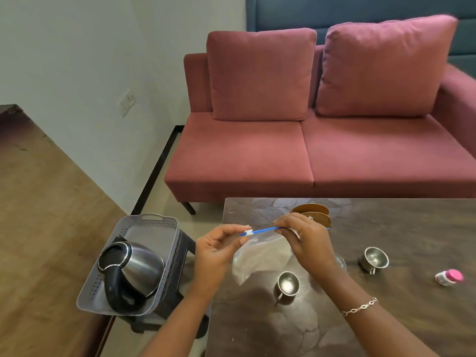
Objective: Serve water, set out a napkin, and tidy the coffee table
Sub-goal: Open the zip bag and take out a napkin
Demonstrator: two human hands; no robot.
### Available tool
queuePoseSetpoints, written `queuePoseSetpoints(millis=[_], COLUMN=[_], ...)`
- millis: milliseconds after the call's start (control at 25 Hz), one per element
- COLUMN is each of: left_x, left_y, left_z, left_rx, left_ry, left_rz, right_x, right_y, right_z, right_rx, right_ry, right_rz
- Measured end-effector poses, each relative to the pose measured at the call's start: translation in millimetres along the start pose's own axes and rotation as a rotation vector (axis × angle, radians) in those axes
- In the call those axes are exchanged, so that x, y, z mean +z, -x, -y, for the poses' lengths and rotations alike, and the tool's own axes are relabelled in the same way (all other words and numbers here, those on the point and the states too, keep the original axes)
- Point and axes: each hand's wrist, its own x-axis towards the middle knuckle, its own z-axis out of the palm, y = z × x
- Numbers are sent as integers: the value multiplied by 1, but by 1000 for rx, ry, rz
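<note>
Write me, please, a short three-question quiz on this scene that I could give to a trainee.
1. Multiple choice: where does the kettle stand? A) on the sofa seat B) in the grey tray C) on the floor.
2. True or false: three steel cups stand on the table.
3. Open: which part of the zip bag does the left hand pinch?

Key
1. B.
2. False: only a steel cup and a second cup stand on the coffee table.
3. The white slider on its blue zip.
</note>
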Motion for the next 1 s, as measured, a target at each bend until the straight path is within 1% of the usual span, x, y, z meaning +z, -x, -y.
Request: queuePoseSetpoints(millis=[160,240,320,520,720,880,920,1000], left_x=[10,15,18,27,34,39,39,35], left_y=[-2,-3,-3,-3,-4,-7,-9,-16], left_z=[-3,-3,1,9,5,-3,-5,-12], left_rx=[10,34,43,28,37,105,123,117], left_ry=[5,-26,-43,-32,-39,-94,-97,-74], left_rz=[-104,-113,-89,-47,-37,-10,-22,-102], right_x=[-8,-10,-8,-1,-4,-8,-10,-16], right_y=[0,2,3,0,0,0,0,3], right_z=[-2,1,10,25,21,20,19,8], right_rx=[43,15,-1,-33,-28,5,11,40], right_ry=[-56,-124,-194,-296,-298,-314,-313,-295], right_rz=[29,86,131,93,101,57,46,32])
